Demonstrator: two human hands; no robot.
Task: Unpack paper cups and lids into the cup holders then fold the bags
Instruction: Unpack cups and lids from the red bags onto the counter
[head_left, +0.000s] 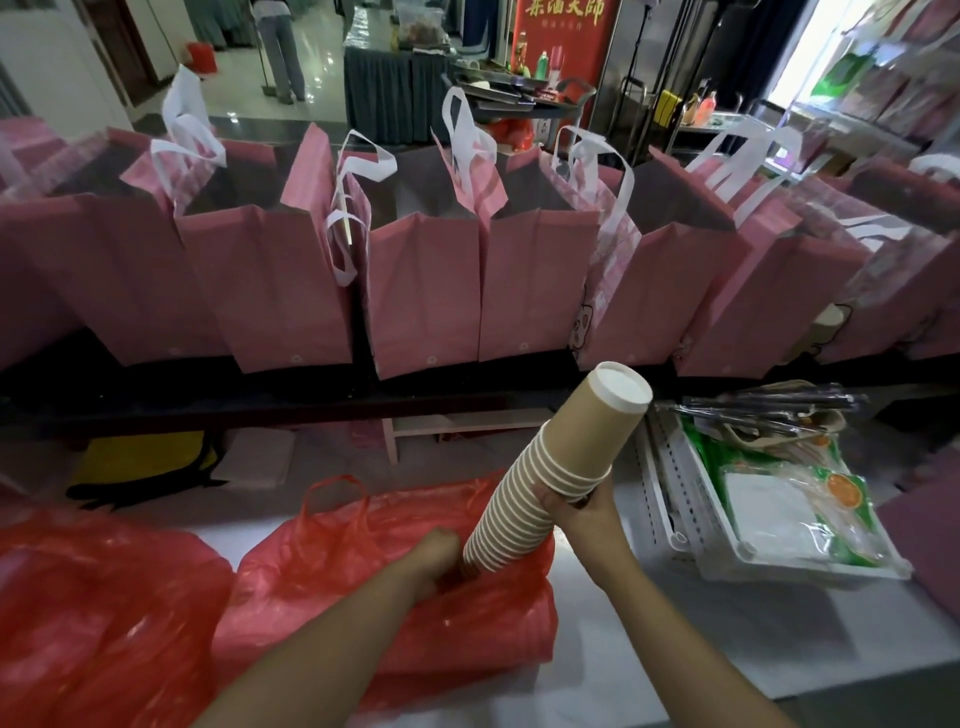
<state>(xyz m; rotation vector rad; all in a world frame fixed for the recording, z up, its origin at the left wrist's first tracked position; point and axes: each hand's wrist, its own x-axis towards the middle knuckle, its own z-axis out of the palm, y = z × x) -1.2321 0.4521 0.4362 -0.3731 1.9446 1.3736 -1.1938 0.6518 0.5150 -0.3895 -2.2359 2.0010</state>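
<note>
The right grip (589, 512) is curling round a tilted stack of paper cups (550, 478); the left grip (439, 558) is clasping its lower end, above the red bag (363, 587).

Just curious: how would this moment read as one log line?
step: unpacking | right hand: grips cup stack, tilted | left hand: at stack's lower end, in red bag

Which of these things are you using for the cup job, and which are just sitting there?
For the job:
stack of paper cups
red plastic bag
left hand
right hand

Just sitting there:
pink paper bags
white tray of packets
other red bag
</note>
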